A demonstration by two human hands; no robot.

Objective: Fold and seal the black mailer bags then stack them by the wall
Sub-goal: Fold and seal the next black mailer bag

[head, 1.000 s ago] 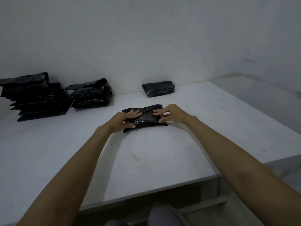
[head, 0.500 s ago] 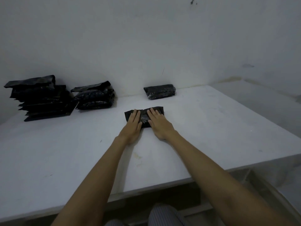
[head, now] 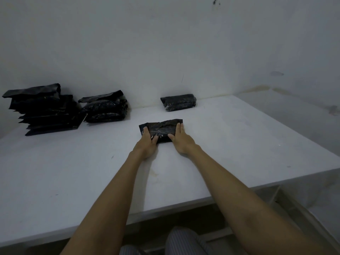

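1. One broad white tabletop point(head: 230, 144) fills most of the view, its far edge meeting a pale wall point(head: 165, 43).
2. At the far left by the wall sits a tall stack of flat black plastic mailer bags point(head: 44, 111); just beside it on the right is a shorter stack of plump black plastic mailer bags point(head: 105, 107).
3. Further right, well apart from both stacks, a single sealed black mailer bag point(head: 178, 102) lies against the wall.
4. Near the middle of the tabletop lies a folded glossy black mailer bag point(head: 161, 128), between the two hands and apart from the bag at the wall.
5. The left hand point(head: 147, 143) presses on the bag's left end, fingers point(head: 145, 131) straight and laid flat over it.
6. The right hand point(head: 181, 139) presses on its right end, fingers straight and close together, reaching to the far edge.
7. Striped grey trouser fabric point(head: 182, 242) shows below the table edge.
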